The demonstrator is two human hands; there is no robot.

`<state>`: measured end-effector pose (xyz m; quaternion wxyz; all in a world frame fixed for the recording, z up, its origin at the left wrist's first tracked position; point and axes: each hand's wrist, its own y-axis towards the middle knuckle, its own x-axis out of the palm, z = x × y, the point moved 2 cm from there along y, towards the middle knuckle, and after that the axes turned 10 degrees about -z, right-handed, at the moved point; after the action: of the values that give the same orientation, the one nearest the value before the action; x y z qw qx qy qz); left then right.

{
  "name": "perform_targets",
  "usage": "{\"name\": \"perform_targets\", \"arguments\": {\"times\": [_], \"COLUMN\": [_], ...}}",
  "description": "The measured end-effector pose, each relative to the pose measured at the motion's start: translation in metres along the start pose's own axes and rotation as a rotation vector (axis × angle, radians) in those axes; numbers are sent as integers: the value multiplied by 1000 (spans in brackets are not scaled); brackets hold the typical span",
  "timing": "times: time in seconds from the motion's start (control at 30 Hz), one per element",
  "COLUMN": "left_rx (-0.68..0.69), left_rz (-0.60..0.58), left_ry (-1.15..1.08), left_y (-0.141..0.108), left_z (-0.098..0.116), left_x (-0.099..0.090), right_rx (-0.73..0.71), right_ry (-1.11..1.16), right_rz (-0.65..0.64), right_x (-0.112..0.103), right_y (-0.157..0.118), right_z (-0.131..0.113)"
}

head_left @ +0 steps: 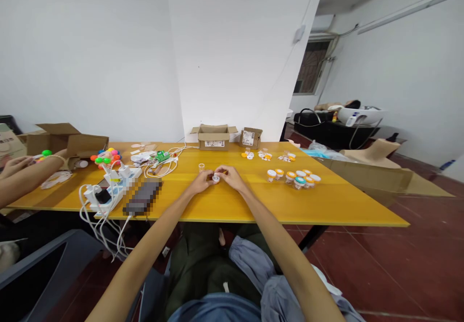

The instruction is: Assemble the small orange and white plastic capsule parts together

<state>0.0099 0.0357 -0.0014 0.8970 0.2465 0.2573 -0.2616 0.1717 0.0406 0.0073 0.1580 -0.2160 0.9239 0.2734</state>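
Observation:
Near the middle of the table, my left hand (202,182) and my right hand (231,177) meet around a small round white piece (216,179). Fingers of both hands are closed on it; its exact kind is too small to make out. Just behind my left hand stands a small clear cup (201,167). To the right of my hands is a group of small clear jars with orange and white lids (290,175), and one has a teal lid (299,181). Further back lie loose orange and white lid parts (266,156) in little piles.
Two cardboard boxes, one open (213,138) and one smaller (251,138), stand against the wall. On the left are a power strip (121,186) with white cables, a dark pixelated device (142,197), and colourful balls (108,157). Another person's arm (32,179) reaches in at far left.

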Motion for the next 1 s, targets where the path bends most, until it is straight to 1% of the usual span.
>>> {"name": "perform_targets", "arguments": {"times": [0.13,0.4,0.67,1.0], "left_rx": [0,-26,-6,7], "left_rz": [13,2,-8,-1], "left_ry": [-9,4,-18,-15], "left_y": [0,1,1,1], "left_z": [0,1,-2,-3], "left_x": [1,0,0,0], "right_rx": [-2,-8,-13,-74], "right_ry": [23,56,58,-44], "right_rz": [50,-9,-21,-11], "right_x": [-1,1,1,2], "right_y": [1,1,0,1], "right_z": [4,8,7,9]}}
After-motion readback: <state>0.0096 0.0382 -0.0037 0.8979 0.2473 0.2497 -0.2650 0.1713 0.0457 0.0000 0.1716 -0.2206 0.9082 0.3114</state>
